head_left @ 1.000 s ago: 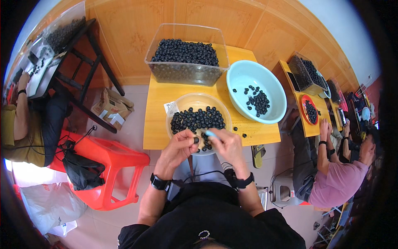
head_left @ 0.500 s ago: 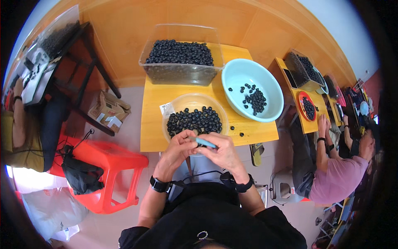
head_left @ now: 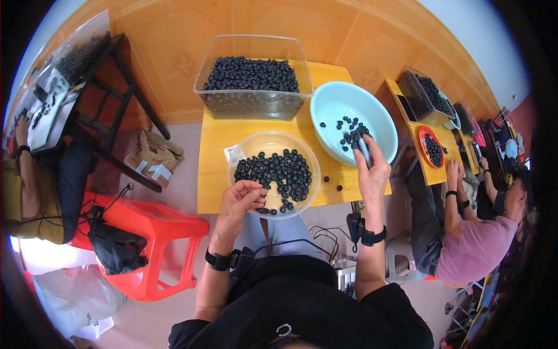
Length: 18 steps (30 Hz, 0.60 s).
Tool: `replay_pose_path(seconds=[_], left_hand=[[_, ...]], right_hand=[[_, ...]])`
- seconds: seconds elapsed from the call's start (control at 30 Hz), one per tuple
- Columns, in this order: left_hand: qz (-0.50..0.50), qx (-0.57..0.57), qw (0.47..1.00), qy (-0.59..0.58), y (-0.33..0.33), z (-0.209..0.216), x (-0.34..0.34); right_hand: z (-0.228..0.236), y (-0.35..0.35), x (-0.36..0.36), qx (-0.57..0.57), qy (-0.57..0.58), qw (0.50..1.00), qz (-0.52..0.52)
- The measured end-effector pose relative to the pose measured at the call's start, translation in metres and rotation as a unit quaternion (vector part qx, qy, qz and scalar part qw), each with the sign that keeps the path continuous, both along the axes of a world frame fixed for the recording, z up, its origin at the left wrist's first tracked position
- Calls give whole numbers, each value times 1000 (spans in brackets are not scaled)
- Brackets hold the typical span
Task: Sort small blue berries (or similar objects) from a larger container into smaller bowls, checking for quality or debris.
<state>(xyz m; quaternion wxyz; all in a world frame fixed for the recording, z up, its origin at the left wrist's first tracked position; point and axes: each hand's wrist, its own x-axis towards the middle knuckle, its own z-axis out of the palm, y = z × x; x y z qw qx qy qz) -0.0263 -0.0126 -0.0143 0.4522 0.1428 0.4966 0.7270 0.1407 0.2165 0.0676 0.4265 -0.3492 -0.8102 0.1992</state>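
Observation:
Over the near left rim of a clear round bowl [head_left: 314,192], my left hand [head_left: 239,203] is closed in a pinch, with a small black round piece [head_left: 263,196] at its fingertips. Several black, bead-like pieces [head_left: 273,170] with holes fill much of that bowl. My right hand [head_left: 374,174] reaches over the near side of a light-blue basin [head_left: 381,125], closed around a slim light-blue tool [head_left: 365,150]. The tool's working end is too small to make out. More black pieces [head_left: 353,131] lie in the basin, close to the right fingertips.
A clear rectangular tub [head_left: 250,107] heaped with black pieces stands at the back of the yellow table [head_left: 215,139]. Two loose pieces [head_left: 332,183] lie near its front edge. A red stool [head_left: 157,232] stands left. A co-worker [head_left: 471,250] sits right beside an orange-red plate [head_left: 424,152]; another person sits left.
My hands were together above the bowl's near edge. The right has moved right and away to the basin with the blue tool; the left has dropped to the bowl's near left side.

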Motion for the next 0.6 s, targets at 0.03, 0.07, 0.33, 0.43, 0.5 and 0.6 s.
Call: replay_pose_path(seconds=[0.03, 0.07, 0.33, 0.43, 0.5, 0.6], left_hand=[[14, -11, 1000, 18, 3, 1, 3], [30, -23, 999, 37, 4, 1, 4], [290, -196, 859, 373, -10, -14, -14], [247, -235, 869, 359, -13, -35, -21], [140, -187, 960, 157, -7, -35, -18], [155, -97, 943, 278, -4, -57, -20]], right_hand=[[-5, -2, 3, 22, 8, 1000, 14], [-15, -6, 5, 22, 10, 1000, 13], [-76, -51, 12, -207, -115, 971, 34], [-95, -56, 7, -280, -101, 952, 69], [-102, -57, 6, -322, -69, 940, 86], [-99, -61, -1, -381, -23, 916, 127]])
